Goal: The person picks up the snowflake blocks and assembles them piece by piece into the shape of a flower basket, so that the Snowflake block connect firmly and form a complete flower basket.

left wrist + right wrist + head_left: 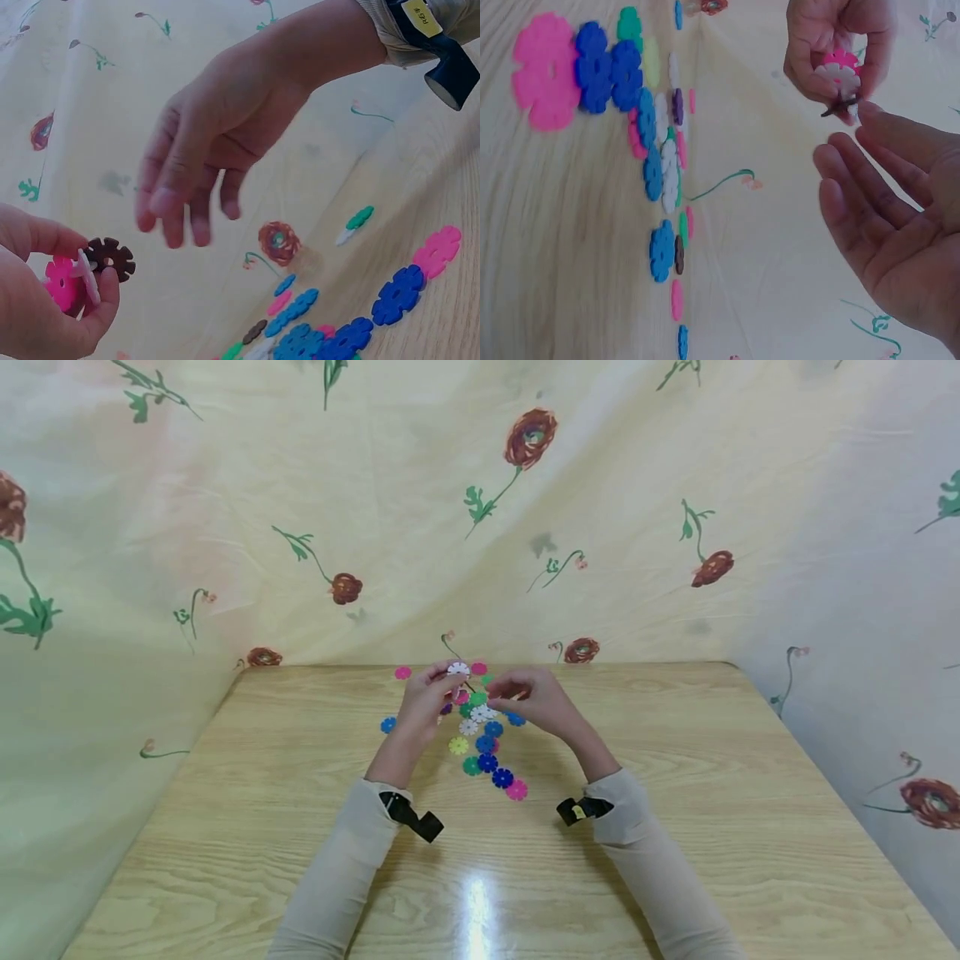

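In the head view my left hand [422, 700] is raised over the far part of the table, above scattered flower-shaped plastic discs. Its thumb and fingers pinch a small joined cluster: a pink disc [58, 283], a white disc [88, 279] seen nearly edge-on, and a brown disc [118, 264] sticking out at the end. My right hand [542, 700] hovers just to the right with relaxed, spread fingers. The left wrist view shows a gap between that right hand and the cluster. From the right wrist its fingertips [832, 154] appear close to the brown disc, holding nothing.
Loose discs lie below the hands, among them a pink disc [517, 789], dark blue disc [502, 777], yellow disc [459, 745] and green disc [472, 766]. A blue disc [387, 725] lies farther left. Floral cloth [420, 527] hangs behind the wooden table [675, 827].
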`<action>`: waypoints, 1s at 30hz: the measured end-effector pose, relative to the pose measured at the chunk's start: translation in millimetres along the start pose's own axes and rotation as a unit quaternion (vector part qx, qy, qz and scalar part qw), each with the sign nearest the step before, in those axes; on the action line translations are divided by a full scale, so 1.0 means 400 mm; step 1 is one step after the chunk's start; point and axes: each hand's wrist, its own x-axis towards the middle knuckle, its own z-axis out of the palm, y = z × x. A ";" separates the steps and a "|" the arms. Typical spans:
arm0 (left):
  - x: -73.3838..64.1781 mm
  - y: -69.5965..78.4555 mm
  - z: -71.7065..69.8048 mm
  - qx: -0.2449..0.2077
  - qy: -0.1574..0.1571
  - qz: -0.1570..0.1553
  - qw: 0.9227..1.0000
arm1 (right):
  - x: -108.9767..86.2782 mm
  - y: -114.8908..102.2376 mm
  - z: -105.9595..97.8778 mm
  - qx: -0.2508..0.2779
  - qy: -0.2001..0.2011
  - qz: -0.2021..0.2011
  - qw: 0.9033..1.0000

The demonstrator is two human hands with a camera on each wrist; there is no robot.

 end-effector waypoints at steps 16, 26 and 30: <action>0.012 -0.001 -0.010 -0.015 0.024 0.003 1.000 | -0.059 0.057 0.000 -0.032 -0.232 0.020 0.972; 0.008 0.000 -0.011 -0.014 0.018 0.005 1.000 | -0.080 0.072 0.031 -0.071 -0.258 0.063 0.962; 0.008 -0.001 -0.013 -0.010 0.020 0.004 1.000 | -0.081 0.071 0.043 -0.075 -0.259 0.068 0.961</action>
